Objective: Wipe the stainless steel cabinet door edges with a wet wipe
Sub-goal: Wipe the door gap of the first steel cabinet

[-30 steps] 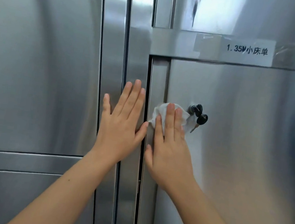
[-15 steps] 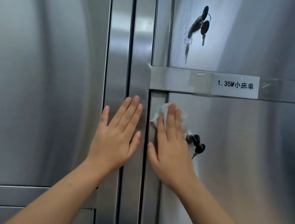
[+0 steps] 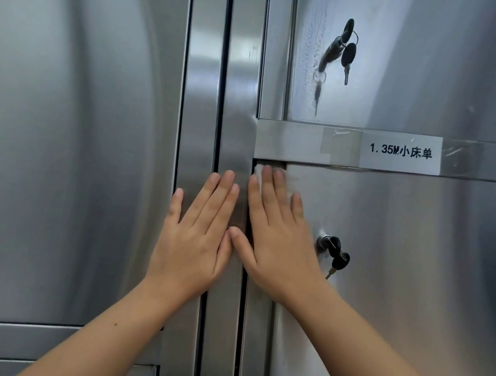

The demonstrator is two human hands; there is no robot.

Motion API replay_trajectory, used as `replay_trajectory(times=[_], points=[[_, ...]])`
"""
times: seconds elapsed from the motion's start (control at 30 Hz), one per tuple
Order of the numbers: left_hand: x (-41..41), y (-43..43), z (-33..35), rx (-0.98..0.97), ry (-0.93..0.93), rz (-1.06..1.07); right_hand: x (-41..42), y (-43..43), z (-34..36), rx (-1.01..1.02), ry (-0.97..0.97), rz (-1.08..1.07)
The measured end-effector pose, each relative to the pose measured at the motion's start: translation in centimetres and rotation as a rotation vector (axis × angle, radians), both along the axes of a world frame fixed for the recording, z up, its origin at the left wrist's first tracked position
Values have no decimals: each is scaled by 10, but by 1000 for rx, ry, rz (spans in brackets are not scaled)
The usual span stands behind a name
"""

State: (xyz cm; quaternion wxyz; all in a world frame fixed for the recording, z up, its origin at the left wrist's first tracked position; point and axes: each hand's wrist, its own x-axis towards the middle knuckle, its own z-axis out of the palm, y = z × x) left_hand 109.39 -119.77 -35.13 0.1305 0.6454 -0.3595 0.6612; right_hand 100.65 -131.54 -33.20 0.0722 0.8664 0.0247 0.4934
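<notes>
Left hand [image 3: 198, 238]: flat, empty, fingers straight on frame post [image 3: 240, 142]. Right hand [image 3: 277, 243]: flat, pressing wet wipe [image 3: 258, 170] at door edge [image 3: 255, 332] top corner; lower stretch probably remains.

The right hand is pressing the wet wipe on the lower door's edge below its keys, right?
Not below. The head view shows the right hand pressing the wet wipe on the lower door's edge above its keys, at the top corner.
</notes>
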Motion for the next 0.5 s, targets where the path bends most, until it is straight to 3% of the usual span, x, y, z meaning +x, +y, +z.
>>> replay_trajectory(times=[0.27, 0.5], points=[[-3, 1, 0, 11, 9, 16, 3, 3, -5, 5, -37, -1], [-2, 0, 0, 8, 0, 25, -1, 4, -4, -101, -239, -126]])
